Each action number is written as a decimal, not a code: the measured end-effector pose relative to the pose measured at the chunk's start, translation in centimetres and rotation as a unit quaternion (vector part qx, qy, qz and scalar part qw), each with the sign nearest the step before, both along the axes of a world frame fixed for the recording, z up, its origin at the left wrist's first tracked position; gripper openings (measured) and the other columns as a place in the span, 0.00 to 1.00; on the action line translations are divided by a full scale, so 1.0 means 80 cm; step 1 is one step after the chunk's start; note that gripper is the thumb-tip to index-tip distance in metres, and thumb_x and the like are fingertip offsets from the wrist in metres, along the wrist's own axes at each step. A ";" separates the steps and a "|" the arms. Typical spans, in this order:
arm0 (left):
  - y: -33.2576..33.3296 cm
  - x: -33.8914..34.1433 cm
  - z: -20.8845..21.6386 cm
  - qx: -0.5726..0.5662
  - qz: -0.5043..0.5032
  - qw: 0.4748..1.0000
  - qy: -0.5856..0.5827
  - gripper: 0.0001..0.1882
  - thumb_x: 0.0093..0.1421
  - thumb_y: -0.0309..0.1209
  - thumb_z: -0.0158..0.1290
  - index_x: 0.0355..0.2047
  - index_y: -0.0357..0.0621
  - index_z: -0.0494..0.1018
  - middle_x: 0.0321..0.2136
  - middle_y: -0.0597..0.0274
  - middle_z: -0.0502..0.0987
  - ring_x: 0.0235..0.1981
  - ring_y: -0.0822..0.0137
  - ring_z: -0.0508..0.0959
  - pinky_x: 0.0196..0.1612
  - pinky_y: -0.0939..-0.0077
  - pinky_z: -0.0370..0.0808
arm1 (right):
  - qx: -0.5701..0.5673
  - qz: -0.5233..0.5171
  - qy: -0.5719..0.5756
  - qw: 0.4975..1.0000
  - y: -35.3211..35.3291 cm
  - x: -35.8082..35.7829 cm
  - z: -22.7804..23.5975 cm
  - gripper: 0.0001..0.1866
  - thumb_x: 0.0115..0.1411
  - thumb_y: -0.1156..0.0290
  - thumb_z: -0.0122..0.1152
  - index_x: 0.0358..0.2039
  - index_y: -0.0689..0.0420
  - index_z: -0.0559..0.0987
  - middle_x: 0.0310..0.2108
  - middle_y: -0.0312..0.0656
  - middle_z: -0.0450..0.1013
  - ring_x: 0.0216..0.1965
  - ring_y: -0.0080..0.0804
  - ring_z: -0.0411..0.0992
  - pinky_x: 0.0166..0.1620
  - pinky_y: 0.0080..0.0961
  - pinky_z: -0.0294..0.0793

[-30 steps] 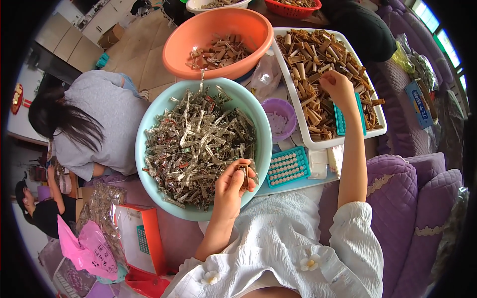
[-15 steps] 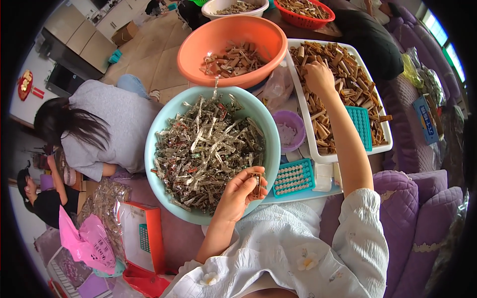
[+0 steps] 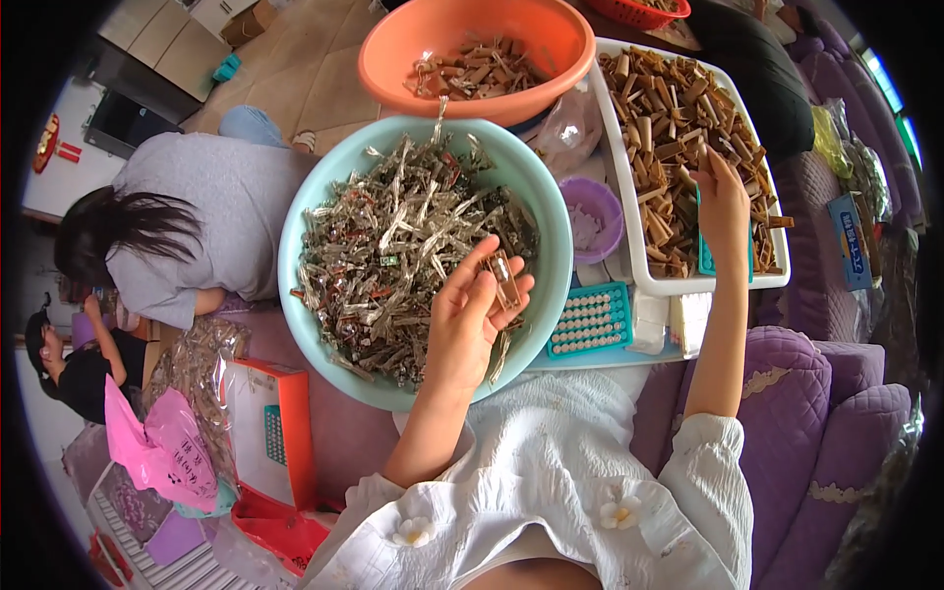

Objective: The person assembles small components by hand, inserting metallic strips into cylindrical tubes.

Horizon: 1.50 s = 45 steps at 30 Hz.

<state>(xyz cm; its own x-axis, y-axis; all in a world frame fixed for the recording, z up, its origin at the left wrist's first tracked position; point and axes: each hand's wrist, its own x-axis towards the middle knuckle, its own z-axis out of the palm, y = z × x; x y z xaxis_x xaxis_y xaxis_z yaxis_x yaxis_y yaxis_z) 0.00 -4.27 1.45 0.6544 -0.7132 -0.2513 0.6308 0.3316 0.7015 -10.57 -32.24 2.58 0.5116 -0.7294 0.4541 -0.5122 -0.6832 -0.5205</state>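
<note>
Sofa (image 3: 777, 423), left grip (image 3: 467, 317) half-curled; brown piece (image 3: 503, 281) held

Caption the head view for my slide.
Left hand holds a brown piece above a green basin; right hand over a white tray.

Left grip (image 3: 465, 324) holds brown piece (image 3: 504, 282) over mint-green basin (image 3: 292, 241)

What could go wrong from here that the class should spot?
The small brown piece in the left hand could slip and get lost among the similar-sized wrapped pieces heaped in the aqua basin.

The right hand, at the white tray, might knock off the brown strip jutting over its rim.
</note>
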 end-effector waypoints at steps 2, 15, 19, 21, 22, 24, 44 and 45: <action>-0.003 0.000 0.000 -0.009 0.022 0.999 -0.023 0.18 0.60 0.28 0.38 0.51 0.40 0.57 0.40 0.53 0.69 0.39 0.64 0.73 0.42 0.74 0.72 | 0.032 0.002 -0.017 0.999 0.016 -0.023 -0.009 0.14 0.52 0.76 0.51 0.41 0.61 0.71 0.34 0.46 0.70 0.34 0.36 0.71 0.37 0.24 0.68; -0.002 -0.022 -0.010 -0.016 0.068 0.993 -0.092 0.19 0.55 0.22 0.46 0.48 0.35 0.61 0.40 0.56 0.70 0.42 0.66 0.71 0.45 0.76 0.69 | 0.536 0.208 -0.266 0.774 0.227 0.000 -0.028 0.15 0.50 0.84 0.52 0.40 0.66 0.70 0.35 0.40 0.70 0.38 0.23 0.69 0.41 0.16 0.68; 0.004 -0.026 -0.018 -0.025 0.071 0.990 -0.117 0.20 0.53 0.21 0.49 0.47 0.35 0.62 0.39 0.57 0.70 0.41 0.70 0.70 0.44 0.79 0.68 | 0.521 0.198 -0.316 0.767 0.251 0.012 -0.033 0.15 0.49 0.84 0.54 0.39 0.66 0.70 0.36 0.42 0.69 0.39 0.26 0.68 0.43 0.18 0.69; 0.006 -0.027 -0.019 -0.030 0.064 0.990 -0.125 0.20 0.52 0.21 0.49 0.46 0.35 0.63 0.40 0.56 0.70 0.41 0.70 0.70 0.45 0.79 0.68 | 0.515 0.197 -0.314 0.773 0.256 0.014 -0.033 0.15 0.48 0.85 0.54 0.39 0.66 0.71 0.37 0.43 0.68 0.39 0.27 0.68 0.44 0.19 0.68; 0.007 -0.028 -0.018 -0.037 0.057 0.989 -0.132 0.19 0.52 0.21 0.50 0.46 0.35 0.63 0.40 0.56 0.70 0.42 0.70 0.70 0.45 0.79 0.68 | 0.497 0.198 -0.323 0.780 0.259 0.014 -0.029 0.15 0.47 0.84 0.55 0.38 0.65 0.72 0.36 0.43 0.69 0.39 0.27 0.69 0.44 0.19 0.68; 0.006 -0.028 -0.015 -0.048 0.049 0.988 -0.141 0.19 0.51 0.21 0.50 0.45 0.35 0.64 0.40 0.55 0.70 0.42 0.70 0.70 0.46 0.78 0.67 | 0.479 0.199 -0.331 0.788 0.260 0.014 -0.026 0.14 0.47 0.84 0.55 0.37 0.64 0.72 0.36 0.43 0.69 0.38 0.27 0.69 0.43 0.19 0.68; 0.005 -0.049 -0.008 0.041 0.017 0.955 -0.294 0.16 0.58 0.33 0.45 0.42 0.33 0.64 0.37 0.56 0.71 0.41 0.71 0.69 0.44 0.77 0.66 | 0.228 0.228 -0.113 0.940 0.259 0.000 -0.024 0.17 0.41 0.78 0.60 0.34 0.62 0.71 0.22 0.42 0.66 0.25 0.36 0.67 0.28 0.27 0.66; 0.005 -0.051 -0.009 0.044 0.021 0.954 -0.295 0.16 0.58 0.33 0.45 0.42 0.33 0.64 0.37 0.56 0.71 0.41 0.71 0.69 0.44 0.77 0.66 | 0.205 0.243 -0.041 0.947 0.262 -0.004 -0.023 0.17 0.42 0.77 0.59 0.36 0.62 0.71 0.22 0.43 0.65 0.25 0.37 0.66 0.27 0.27 0.66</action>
